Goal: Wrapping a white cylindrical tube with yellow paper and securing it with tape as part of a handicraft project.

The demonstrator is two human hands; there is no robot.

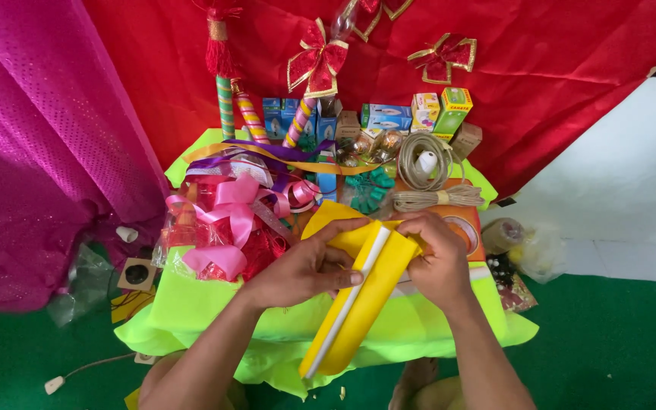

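Yellow sheet folded between both our hands, over a lime-green cloth.

Red satin (556,68) and pink sequinned fabric (32,137) hang at the far side; the lime-green cloth (191,304) covers the low table. Far left lies a cellophane-wrapped bundle with pink ribbon (229,220), far right a jute twine coil (427,178). Near centre, the yellow sheet (366,296) looks light, thin and creasable, best held along its fold. Our left hand (305,269) presses flat on it; our right hand (438,262) pinches its edge.
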